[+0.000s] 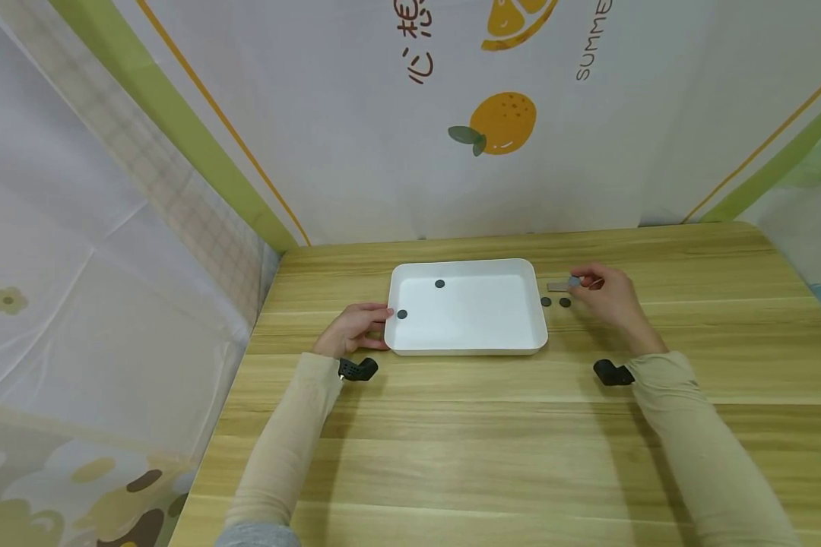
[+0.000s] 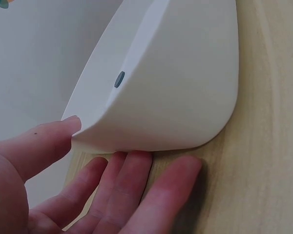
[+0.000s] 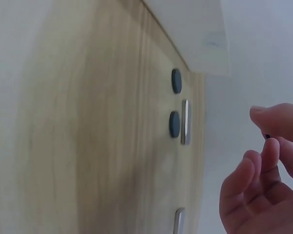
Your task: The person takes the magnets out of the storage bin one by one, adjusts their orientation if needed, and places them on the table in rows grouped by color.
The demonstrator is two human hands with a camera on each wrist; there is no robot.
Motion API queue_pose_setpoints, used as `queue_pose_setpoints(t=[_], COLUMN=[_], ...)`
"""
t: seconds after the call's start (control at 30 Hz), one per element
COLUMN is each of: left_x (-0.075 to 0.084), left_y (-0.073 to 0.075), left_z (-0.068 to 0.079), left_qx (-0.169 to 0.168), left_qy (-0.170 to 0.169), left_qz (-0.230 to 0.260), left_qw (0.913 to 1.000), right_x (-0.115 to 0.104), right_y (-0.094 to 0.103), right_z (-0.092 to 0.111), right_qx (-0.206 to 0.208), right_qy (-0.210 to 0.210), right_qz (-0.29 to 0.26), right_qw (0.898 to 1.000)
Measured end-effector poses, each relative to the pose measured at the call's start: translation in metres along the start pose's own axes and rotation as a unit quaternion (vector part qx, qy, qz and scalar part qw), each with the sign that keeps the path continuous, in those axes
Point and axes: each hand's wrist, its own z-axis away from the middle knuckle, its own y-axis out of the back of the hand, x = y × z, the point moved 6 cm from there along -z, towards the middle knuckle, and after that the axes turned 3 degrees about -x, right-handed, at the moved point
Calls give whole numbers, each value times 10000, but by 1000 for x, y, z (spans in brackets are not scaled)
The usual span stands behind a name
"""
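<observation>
I have the left grip on the left end of the white tray, its thumb at the rim and fingers below along the outer wall; the hold is light, with the fingers spread rather than clenched. I have the right grip closed down to a pinch, thumb and fingertips together on one small disc; my right wrist view gives only a dark sliver of it, the hand hiding the rest. That hand is raised just beyond the tray's right end; below it on the wooden bench lie a near disc, just beside the tray, and a far disc to its right; a flat metal strip lies behind them, and I see a second strip apart from it; in the tray rest a back disc and a left disc, well apart.
</observation>
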Motion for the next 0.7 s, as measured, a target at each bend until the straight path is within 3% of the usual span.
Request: queue_pose_setpoints(t=[0.7], left_x=[0], left_y=[0], left_z=[0], left_qx=[-18], left_qy=[-39], left_qz=[86], left_qw=[10000], right_x=[31], right_y=[0], right_z=[1], right_qx=[-520], right_qy=[-385], right_qz=[543], right_qw=[9964])
